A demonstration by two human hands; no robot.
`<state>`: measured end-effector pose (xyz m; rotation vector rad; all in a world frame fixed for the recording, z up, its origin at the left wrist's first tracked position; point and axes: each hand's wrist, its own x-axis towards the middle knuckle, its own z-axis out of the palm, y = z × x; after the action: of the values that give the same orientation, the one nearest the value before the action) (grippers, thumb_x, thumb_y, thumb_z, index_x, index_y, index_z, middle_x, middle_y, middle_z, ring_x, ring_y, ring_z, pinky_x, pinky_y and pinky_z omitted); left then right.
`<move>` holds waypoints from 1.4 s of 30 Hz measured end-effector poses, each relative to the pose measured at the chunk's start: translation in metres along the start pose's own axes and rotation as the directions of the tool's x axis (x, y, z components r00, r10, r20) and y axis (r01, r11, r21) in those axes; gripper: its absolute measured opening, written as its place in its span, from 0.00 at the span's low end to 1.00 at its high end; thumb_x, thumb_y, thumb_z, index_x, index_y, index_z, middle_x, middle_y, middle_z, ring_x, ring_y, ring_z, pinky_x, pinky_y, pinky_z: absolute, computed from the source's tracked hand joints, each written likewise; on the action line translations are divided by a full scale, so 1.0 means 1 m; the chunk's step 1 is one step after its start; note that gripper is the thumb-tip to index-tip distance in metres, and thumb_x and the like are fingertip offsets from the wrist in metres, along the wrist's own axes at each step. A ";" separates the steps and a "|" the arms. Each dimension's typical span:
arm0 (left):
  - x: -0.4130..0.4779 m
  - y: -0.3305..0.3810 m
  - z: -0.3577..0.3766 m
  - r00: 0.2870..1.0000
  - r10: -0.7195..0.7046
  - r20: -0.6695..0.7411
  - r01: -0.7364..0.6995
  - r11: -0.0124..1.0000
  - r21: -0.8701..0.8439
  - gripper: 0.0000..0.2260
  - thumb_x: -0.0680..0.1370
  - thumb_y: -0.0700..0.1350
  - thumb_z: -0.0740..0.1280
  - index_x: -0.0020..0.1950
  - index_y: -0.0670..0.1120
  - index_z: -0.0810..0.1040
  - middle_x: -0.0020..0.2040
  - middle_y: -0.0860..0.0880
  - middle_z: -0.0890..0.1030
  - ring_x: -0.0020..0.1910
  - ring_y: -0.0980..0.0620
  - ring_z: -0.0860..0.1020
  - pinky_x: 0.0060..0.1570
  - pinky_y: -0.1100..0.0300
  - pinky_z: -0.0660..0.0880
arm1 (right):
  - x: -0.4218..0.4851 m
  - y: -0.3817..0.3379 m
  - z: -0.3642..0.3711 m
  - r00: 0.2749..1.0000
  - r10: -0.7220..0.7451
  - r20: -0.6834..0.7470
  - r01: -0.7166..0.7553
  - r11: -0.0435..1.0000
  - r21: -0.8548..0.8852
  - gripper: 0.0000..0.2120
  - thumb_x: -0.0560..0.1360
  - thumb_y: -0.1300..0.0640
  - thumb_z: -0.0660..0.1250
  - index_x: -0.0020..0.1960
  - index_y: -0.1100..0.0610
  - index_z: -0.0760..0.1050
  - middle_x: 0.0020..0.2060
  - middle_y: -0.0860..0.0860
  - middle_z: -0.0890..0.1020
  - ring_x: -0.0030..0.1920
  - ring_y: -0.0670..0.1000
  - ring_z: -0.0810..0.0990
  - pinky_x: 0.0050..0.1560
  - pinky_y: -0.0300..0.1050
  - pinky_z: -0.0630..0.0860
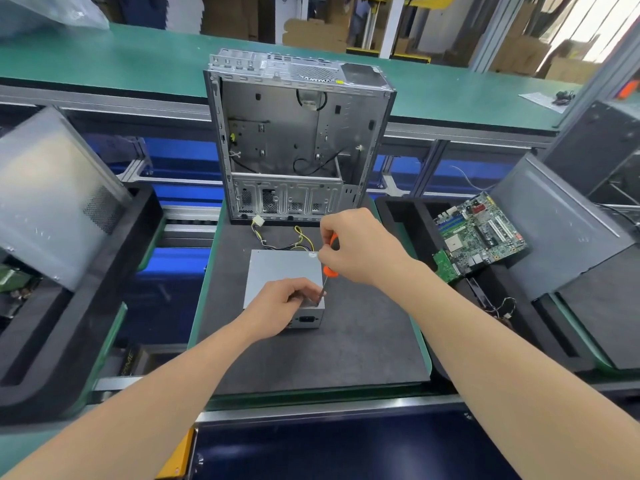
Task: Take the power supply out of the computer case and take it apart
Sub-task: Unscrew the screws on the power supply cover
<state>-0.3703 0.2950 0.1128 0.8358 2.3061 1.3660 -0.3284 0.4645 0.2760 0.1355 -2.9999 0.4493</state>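
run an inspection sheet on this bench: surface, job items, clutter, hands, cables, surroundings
surface: dark foam mat, bare in front of the work.
job's things: power supply lies on the mat, out of the computer case, which stands open behind it; screwdriver tip at the supply's near right top corner.
clutter: motherboard on the black tray to the right; grey panels lean on both sides.
grippers: right hand grips the screwdriver's orange handle; left hand rests on the power supply by the tip, fingers curled; whether it pinches the shaft cannot be told.
cables: wire bundle lies between supply and case; black wires hang inside the case.
surroundings: green bench behind, cardboard boxes beyond.
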 end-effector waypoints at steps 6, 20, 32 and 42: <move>-0.002 0.002 -0.001 0.999 0.033 0.008 -0.033 0.999 -0.023 0.27 0.77 0.27 0.55 0.56 0.53 0.85 0.49 0.58 0.86 0.54 0.61 0.82 0.56 0.74 0.72 | 0.001 0.000 -0.002 0.998 -0.047 0.041 0.047 0.999 -0.006 0.04 0.71 0.59 0.68 0.40 0.54 0.74 0.35 0.44 0.74 0.43 0.53 0.77 0.37 0.47 0.75; 0.014 0.011 0.006 0.996 0.085 0.013 -0.086 0.968 0.237 0.05 0.77 0.38 0.73 0.46 0.48 0.83 0.39 0.63 0.80 0.46 0.64 0.76 0.45 0.72 0.71 | 0.013 -0.018 -0.002 0.997 0.069 0.027 -0.058 0.956 -0.288 0.17 0.81 0.44 0.62 0.44 0.56 0.65 0.35 0.50 0.64 0.36 0.56 0.69 0.33 0.46 0.65; 0.024 0.004 -0.004 0.981 0.134 0.141 -0.158 0.970 0.183 0.16 0.77 0.40 0.74 0.40 0.62 0.78 0.43 0.62 0.82 0.42 0.57 0.79 0.43 0.68 0.73 | 0.030 0.005 -0.019 0.868 -0.338 0.365 0.413 0.898 -0.152 0.07 0.77 0.53 0.69 0.45 0.54 0.73 0.35 0.47 0.78 0.39 0.52 0.74 0.35 0.49 0.72; 0.025 0.012 0.000 0.986 0.110 0.124 -0.124 0.985 0.117 0.13 0.74 0.40 0.72 0.40 0.59 0.80 0.42 0.55 0.84 0.43 0.55 0.80 0.47 0.58 0.78 | 0.022 0.014 -0.027 0.846 -0.411 0.338 0.465 0.881 -0.091 0.05 0.77 0.54 0.68 0.47 0.55 0.74 0.39 0.49 0.78 0.40 0.51 0.75 0.39 0.46 0.71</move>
<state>-0.3860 0.3156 0.1239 1.0759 2.3015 1.1944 -0.3495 0.4845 0.3004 0.9417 -3.1332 0.1261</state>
